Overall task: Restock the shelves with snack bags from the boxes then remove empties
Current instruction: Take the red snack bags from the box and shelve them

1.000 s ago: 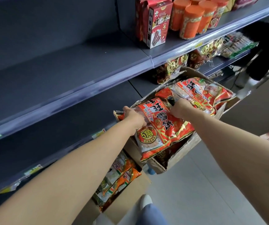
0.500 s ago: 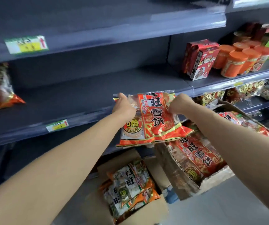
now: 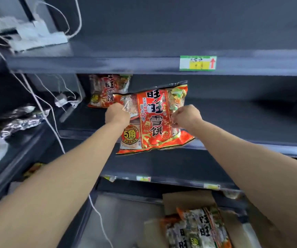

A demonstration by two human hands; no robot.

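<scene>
left hand [image 3: 117, 114] gripping red snack bag [image 3: 153, 119] | right hand [image 3: 186, 116] pinching its other edge | held upright at shelf [image 3: 251, 113] front

Red snack bags: 2 = 1 held bag [image 3: 153, 120] + 1 shelf bag [image 3: 106, 90] behind-left of the held bag. Hands on it: 2, left hand [image 3: 117, 115], right hand [image 3: 185, 116]. Below the held bag: 1 cardboard box [image 3: 187, 199]. Above it: 1 price label [image 3: 198, 63].

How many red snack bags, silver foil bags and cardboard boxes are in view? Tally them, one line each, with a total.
Red snack bags: 2, one held, one on the shelf
Silver foil bags: 1
Cardboard boxes: 1
Total: 4
</scene>
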